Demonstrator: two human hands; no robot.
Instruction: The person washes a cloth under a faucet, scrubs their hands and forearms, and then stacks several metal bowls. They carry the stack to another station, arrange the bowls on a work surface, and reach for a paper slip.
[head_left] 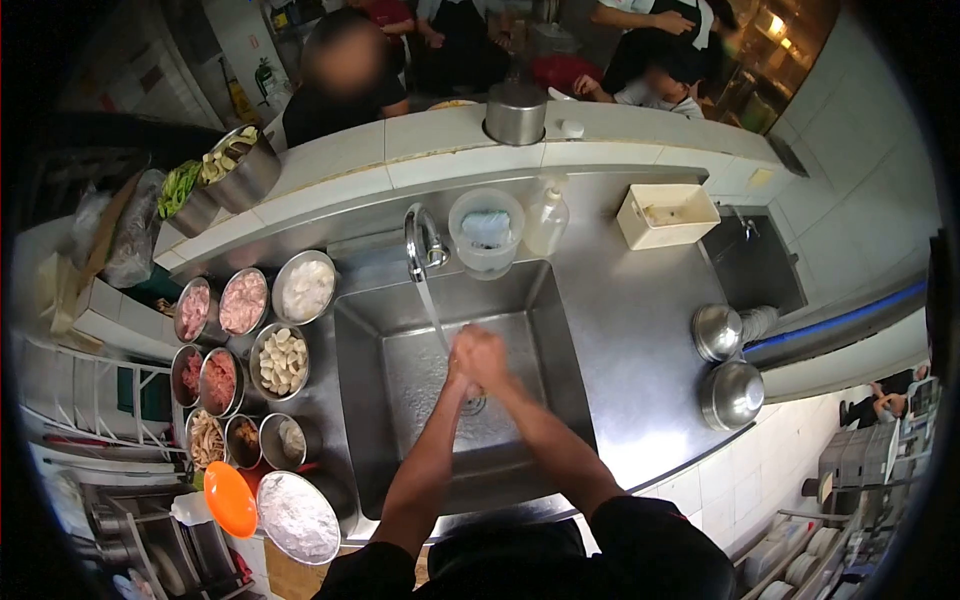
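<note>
left hand [464,352] and right hand [488,358] clasped together, holding nothing, under tap stream [436,318] | risk: splash may reach open food bowls [284,360] beside sink [560,400]

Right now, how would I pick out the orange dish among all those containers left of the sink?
Start at the large steel sink where the hands wash under the tap. Left of it stand rows of round metal bowls of food. At the near end of them, beside a wide pan of white powder, lies the shallow orange plastic dish, the only brightly coloured one.
</note>
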